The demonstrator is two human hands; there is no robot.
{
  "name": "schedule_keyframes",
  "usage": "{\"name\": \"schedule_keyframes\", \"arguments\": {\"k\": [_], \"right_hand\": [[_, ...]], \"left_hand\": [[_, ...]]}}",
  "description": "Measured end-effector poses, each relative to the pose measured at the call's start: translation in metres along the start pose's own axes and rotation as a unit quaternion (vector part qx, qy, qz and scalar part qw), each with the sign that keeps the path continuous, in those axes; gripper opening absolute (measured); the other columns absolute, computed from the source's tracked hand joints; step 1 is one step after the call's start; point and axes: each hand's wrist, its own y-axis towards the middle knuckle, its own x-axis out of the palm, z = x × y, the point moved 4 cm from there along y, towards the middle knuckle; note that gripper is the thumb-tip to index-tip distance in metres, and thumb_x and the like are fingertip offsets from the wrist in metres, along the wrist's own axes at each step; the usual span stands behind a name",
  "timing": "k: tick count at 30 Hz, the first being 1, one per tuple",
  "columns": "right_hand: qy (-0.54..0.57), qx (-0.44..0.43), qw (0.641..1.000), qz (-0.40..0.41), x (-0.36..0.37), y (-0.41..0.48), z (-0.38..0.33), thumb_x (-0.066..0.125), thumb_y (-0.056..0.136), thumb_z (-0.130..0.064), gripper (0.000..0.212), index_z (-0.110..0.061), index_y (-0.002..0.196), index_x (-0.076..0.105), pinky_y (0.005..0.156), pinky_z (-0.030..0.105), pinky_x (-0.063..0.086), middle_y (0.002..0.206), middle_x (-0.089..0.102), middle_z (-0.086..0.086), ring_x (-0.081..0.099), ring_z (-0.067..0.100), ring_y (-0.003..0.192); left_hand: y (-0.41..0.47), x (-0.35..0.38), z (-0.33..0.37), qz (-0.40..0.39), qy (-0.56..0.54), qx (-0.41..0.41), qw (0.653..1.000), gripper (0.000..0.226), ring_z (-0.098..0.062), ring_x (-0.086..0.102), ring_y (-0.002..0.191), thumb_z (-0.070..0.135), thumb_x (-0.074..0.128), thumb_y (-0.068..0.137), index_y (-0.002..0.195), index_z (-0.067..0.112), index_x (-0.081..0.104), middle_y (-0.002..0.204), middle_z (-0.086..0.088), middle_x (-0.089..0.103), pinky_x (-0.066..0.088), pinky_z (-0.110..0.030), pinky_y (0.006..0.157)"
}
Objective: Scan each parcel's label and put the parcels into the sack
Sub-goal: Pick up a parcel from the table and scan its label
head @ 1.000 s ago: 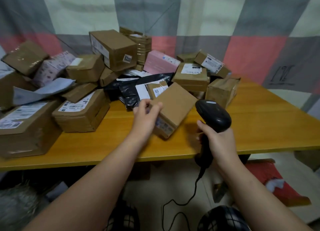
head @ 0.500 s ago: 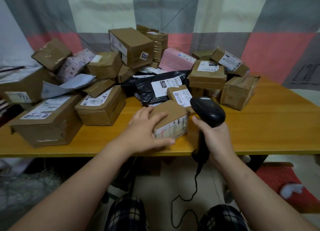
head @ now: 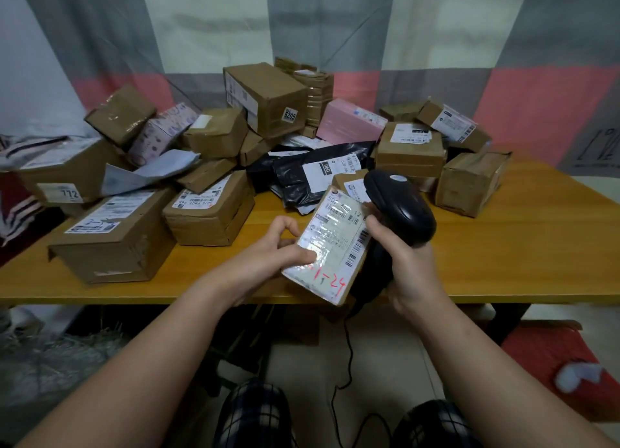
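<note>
Parcels (head: 208, 209) lie heaped across the upper half of the frame on the wooden surface (head: 503, 246), many boxes and a few black mailer bags (head: 302, 179), so we judge most of the task is left. We hold one small parcel (head: 330, 246) at centre frame, label face up, above the near edge of the surface. Our left hand (head: 278, 249) has its fingers closed on that parcel's left side, thumb pressed on the label. Our right hand (head: 409, 266) is wrapped around the handle of the black scanner (head: 399, 209), whose head sits just beside the parcel's upper right corner. We cannot tell whether this label is read. No sack can be identified in view.
</note>
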Motion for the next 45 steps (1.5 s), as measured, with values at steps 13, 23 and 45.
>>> {"name": "schedule_keyframes", "arguments": {"k": [13,23,45], "right_hand": [[-0.265,-0.083,0.958,-0.074,0.014,-0.009,-0.013,0.074,0.082,-0.023,0.012,-0.032,0.076,0.069,0.053,0.019,0.05,0.06,0.067,-0.009,0.064,0.007,0.055],[-0.231,-0.039,0.968,-0.09,0.005,-0.021,-0.009,0.071,0.085,-0.021,0.02,-0.036,0.072,0.072,0.045,0.031,0.053,0.054,0.062,0.005,0.06,0.021,0.045],[-0.219,-0.047,0.965,-0.135,0.019,-0.034,-0.005,0.07,0.083,-0.013,0.009,-0.018,0.077,0.067,0.05,0.031,0.053,0.058,0.063,0.007,0.061,0.023,0.049]], "left_hand": [[0.019,-0.016,-0.01,0.306,0.152,0.062,0.938,0.058,-0.018,0.047,0.112,0.039,0.083,0.068,0.097,0.022,0.036,0.121,-0.005,0.048,0.047,-0.034,0.09],[0.025,-0.019,-0.024,0.316,0.156,0.053,0.934,0.058,-0.02,0.049,0.114,0.037,0.084,0.067,0.095,0.023,0.035,0.121,-0.005,0.049,0.047,-0.04,0.094],[-0.016,-0.005,-0.003,0.317,0.122,0.11,0.934,0.056,-0.021,0.049,0.117,0.05,0.079,0.06,0.088,0.035,0.033,0.123,-0.006,0.05,0.046,-0.04,0.096]]}}
